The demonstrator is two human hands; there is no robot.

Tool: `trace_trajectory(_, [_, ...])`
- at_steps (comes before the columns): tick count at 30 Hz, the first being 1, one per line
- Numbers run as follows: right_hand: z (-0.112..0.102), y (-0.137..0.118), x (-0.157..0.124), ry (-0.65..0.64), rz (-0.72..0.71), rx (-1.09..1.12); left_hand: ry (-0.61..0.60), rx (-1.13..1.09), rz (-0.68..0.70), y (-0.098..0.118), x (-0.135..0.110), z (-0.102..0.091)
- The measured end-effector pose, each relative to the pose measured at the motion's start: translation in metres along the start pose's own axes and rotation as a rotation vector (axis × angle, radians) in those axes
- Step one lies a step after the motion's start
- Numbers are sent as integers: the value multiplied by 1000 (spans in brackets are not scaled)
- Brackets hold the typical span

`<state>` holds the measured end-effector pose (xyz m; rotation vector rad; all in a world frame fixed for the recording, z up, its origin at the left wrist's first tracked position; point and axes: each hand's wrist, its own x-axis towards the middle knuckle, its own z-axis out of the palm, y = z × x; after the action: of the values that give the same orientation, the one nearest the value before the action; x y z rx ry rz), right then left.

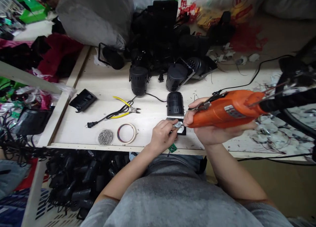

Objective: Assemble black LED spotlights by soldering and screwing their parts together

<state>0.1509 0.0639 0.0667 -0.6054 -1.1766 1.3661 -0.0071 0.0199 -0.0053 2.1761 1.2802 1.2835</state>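
Work in hand, at the table (pixel 153 106): by appearance, a fastening step with a powered driver.

- Left hand (pixel 163 132): one. Grip pinching a small round part (pixel 177 124) between the fingertips, over a flat black piece (pixel 184 133) near the table's front edge.
- Green circuit board (pixel 172 148): one, just beside the left hand, at the front edge.
- Black housing (pixel 175 103): one, upright, just behind the flat black piece.
- Right hand (pixel 212 134): one. Grip closed round an orange driver (pixel 222 110), lying sideways with its nose toward the round part. Tip hidden by fingers; contact cannot be told.

Next move, as judged: calls for the round part steady under the left fingertips and the driver brought into line with it.

Containers:

- Green bin (pixel 34 14): far left, behind; contents not clear.
- Pale slotted crate (pixel 31 200): below the table, heaped with black parts.
- Grey bag (pixel 93 19): bulging, opaque; contents cannot be told.
- Round dish (pixel 105 137): full of small silvery pieces, probably screws; beside a tape roll (pixel 135 133).
- Clear bag (pixel 240 3), marked HY: at the back, yellow pieces showing through.
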Motion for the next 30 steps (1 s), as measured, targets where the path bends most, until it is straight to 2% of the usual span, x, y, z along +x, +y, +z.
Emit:
trace_trajectory(6, [1,-1,3,-12,14,-13,2,-28,-44,3,-1,2])
trace_trajectory(9, [4,-8,-4,69,-57,11,40,-125,-164,11,1,-8])
trace_trajectory(11, [9,-20,-12,107,-136,17,106,-259,-361,21,4,-18])
trace_trajectory(13, [16,-37,-22,100,-182,10,132,-526,-648,32,6,-28])
trace_trajectory(16, [30,-60,-36,91,-160,12,71,-1055,-1100,46,6,-35])
trace_trajectory(19, [43,-71,-44,144,-108,3,66,-1348,-1366,56,6,-35])
trace_trajectory(24, [48,-70,-46,115,-151,-25,126,-1450,-1520,59,6,-33])
trace_trajectory(30, [50,-68,-45,141,-148,-84,69,-1492,-1629,59,10,-31])
